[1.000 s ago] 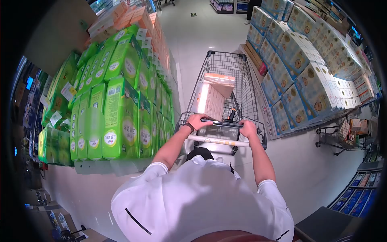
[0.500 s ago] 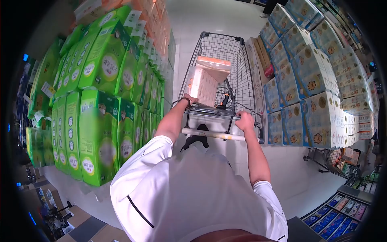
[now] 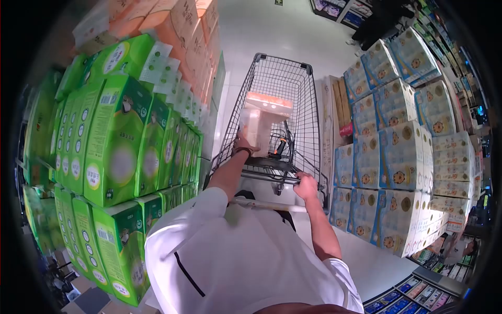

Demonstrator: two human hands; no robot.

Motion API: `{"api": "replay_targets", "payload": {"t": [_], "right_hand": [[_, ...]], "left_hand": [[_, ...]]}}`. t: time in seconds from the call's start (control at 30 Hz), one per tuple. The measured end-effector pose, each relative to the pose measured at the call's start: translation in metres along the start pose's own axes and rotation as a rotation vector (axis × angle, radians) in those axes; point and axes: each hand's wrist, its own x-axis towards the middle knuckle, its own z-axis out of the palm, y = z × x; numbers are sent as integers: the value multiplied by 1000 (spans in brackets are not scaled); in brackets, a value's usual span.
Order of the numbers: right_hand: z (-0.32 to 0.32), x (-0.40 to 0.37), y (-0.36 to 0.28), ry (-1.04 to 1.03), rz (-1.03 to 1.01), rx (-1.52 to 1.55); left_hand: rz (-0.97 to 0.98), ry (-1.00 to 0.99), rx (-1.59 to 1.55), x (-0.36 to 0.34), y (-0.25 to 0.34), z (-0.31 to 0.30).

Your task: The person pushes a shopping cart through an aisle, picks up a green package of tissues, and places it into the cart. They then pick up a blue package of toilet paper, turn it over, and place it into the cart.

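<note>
A black wire shopping cart (image 3: 306, 112) stands in front of me. Inside it, toward the left, lies a pale plastic-wrapped tissue pack (image 3: 256, 125), and an orange-and-white pack (image 3: 269, 99) sits across its far end. My left hand (image 3: 244, 145) reaches over the cart's near edge and is closed around the near left corner of the pale pack; its fingertips are partly hidden. My right hand (image 3: 306, 186) is wrapped around the cart's near right frame. A black object with an orange part (image 3: 280, 146) is by the child-seat area, to the right of the pale pack.
Green tissue packs (image 3: 117, 152) are stacked high on my left, with orange packs (image 3: 175, 26) behind. Blue-and-white packs (image 3: 397, 162) form a stack on the right, close to the cart. A person in dark clothing (image 3: 379, 23) stands at the far right.
My view has shifted, so the cart and both hands appear lower. My left hand reaches further inside the cart, beside the pale pack. My right hand stays on the cart.
</note>
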Motion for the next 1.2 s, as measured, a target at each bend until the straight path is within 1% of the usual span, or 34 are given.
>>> {"api": "replay_targets", "payload": {"t": [0.03,0.13,0.23,0.37,0.4,0.43,0.47,0.6,0.7,0.73,0.83,0.9,1.0,1.1,1.13,1.17,1.2], "right_hand": [[-1,7,2,22,-13,4],[-8,37,1,7,4,7],[-12,59,0,-30,4,-7],[-23,98,-4,-36,29,-9],[-31,107,-8,-48,53,-3],[-36,117,-11,-58,78,4],[-35,127,-11,-19,105,-26],[-48,183,-15,-25,60,14],[-61,226,-15,-47,40,9],[-63,244,-11,-40,15,9],[-63,299,5,-64,-28,-10],[-70,335,9,-35,-64,30],[-85,384,14,-69,-175,26],[-100,427,17,-69,-274,45],[-104,441,18,-66,-307,45],[-108,457,17,-61,-344,44],[-119,472,12,-173,-286,86]], "left_hand": [[48,-14,-26,18,5,-5],[-166,46,-169,50,26,-3],[-161,79,-181,67,36,-10],[-46,220,-133,85,63,-27],[-50,196,-127,90,71,-36],[-49,216,-143,95,79,-44],[-46,234,-158,98,86,-51],[-72,282,-173,116,125,-90],[-20,321,-214,115,158,-135],[2,374,-210,115,168,-146],[70,415,-257,106,192,-186],[150,519,-290,98,205,-206],[273,650,-328,79,225,-238],[331,754,-262,57,249,-272],[370,849,-224,54,256,-278],[363,842,-235,50,264,-285],[358,837,-246,41,276,-299]]}}
